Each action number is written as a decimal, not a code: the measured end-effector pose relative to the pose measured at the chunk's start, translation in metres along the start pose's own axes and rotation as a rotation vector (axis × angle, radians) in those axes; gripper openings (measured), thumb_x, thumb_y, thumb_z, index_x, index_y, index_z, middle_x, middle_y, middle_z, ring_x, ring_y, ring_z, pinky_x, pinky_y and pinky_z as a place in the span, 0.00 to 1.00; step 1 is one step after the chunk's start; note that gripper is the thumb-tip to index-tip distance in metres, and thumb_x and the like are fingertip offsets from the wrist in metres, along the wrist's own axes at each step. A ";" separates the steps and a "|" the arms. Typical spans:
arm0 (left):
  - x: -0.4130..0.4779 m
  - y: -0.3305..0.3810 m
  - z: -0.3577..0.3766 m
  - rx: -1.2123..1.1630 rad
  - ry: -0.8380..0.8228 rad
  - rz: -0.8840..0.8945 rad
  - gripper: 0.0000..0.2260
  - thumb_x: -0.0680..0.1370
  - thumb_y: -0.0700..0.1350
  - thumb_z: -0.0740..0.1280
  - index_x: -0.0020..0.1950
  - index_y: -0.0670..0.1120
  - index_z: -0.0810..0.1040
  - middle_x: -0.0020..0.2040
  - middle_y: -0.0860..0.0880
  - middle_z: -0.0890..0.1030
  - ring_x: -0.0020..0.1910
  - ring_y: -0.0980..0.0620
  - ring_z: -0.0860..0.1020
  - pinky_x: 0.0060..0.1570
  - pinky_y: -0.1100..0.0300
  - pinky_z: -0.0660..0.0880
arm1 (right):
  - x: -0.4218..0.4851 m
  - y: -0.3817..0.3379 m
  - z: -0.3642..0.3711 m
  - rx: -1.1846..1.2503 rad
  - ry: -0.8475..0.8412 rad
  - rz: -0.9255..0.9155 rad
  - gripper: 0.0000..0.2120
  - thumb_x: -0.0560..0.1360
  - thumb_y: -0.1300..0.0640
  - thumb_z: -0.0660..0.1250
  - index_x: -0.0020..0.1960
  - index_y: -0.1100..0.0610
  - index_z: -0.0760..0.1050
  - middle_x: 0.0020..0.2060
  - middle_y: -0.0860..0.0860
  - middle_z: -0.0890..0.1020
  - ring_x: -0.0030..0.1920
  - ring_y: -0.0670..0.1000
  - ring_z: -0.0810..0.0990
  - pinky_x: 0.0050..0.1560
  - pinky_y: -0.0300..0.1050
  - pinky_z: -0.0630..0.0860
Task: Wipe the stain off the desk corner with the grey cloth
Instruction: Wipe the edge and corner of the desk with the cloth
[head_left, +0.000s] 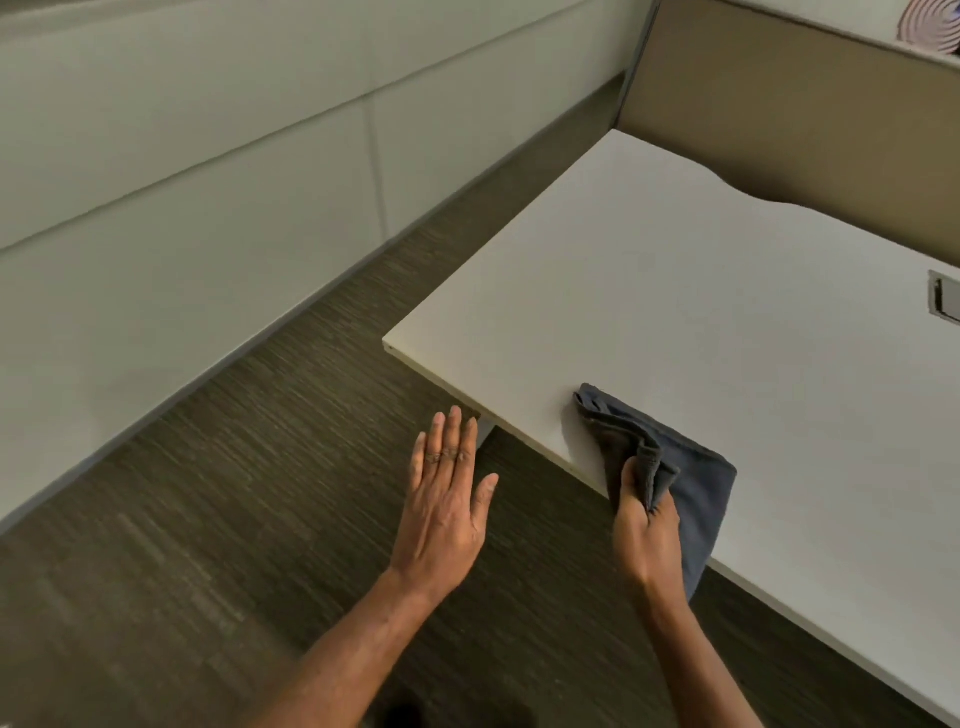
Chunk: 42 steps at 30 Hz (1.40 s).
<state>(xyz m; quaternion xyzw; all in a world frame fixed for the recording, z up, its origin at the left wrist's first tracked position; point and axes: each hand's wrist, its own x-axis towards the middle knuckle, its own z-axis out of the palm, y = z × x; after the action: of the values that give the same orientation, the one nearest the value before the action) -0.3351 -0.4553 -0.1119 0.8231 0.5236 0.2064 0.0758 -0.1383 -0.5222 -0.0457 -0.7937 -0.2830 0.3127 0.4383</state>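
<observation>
A white desk (675, 291) fills the right half of the view, with its near-left corner at about the middle of the frame. My right hand (647, 535) grips a bunched grey cloth (696, 473) that lies on the desk's front edge, right of the corner. My left hand (447, 499) is flat and open, fingers together, held over the floor just in front of the desk edge, holding nothing. I can make out no stain on the desk surface near the corner.
Dark striped carpet (260, 493) covers the floor to the left. A pale panelled wall (182, 182) runs along the far left. A beige partition (779, 104) backs the desk. A metal cable grommet (943, 299) sits at the desk's right edge.
</observation>
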 end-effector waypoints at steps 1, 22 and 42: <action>-0.004 0.000 0.002 0.004 0.000 0.003 0.30 0.87 0.57 0.49 0.85 0.44 0.49 0.85 0.43 0.49 0.85 0.46 0.46 0.83 0.46 0.48 | 0.000 0.003 -0.001 -0.006 -0.007 -0.007 0.15 0.84 0.46 0.56 0.66 0.52 0.71 0.57 0.57 0.80 0.57 0.57 0.79 0.64 0.61 0.75; -0.077 0.086 0.051 0.017 0.141 -0.345 0.29 0.87 0.56 0.52 0.84 0.42 0.54 0.85 0.41 0.52 0.85 0.44 0.49 0.81 0.40 0.57 | -0.004 0.036 -0.044 -0.120 -0.321 -0.403 0.22 0.84 0.45 0.55 0.76 0.38 0.56 0.78 0.52 0.63 0.79 0.53 0.60 0.79 0.61 0.57; -0.062 0.071 0.111 -0.124 0.336 -0.261 0.27 0.88 0.51 0.52 0.84 0.41 0.52 0.85 0.41 0.52 0.85 0.43 0.47 0.83 0.45 0.49 | 0.026 0.091 -0.036 -0.974 -0.189 -1.102 0.34 0.79 0.39 0.56 0.81 0.51 0.59 0.83 0.49 0.51 0.83 0.54 0.44 0.80 0.57 0.42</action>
<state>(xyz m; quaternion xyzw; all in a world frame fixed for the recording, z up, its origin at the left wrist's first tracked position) -0.2520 -0.5316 -0.2045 0.6963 0.6172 0.3608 0.0641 -0.0784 -0.5637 -0.1167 -0.6109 -0.7835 -0.0465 0.1037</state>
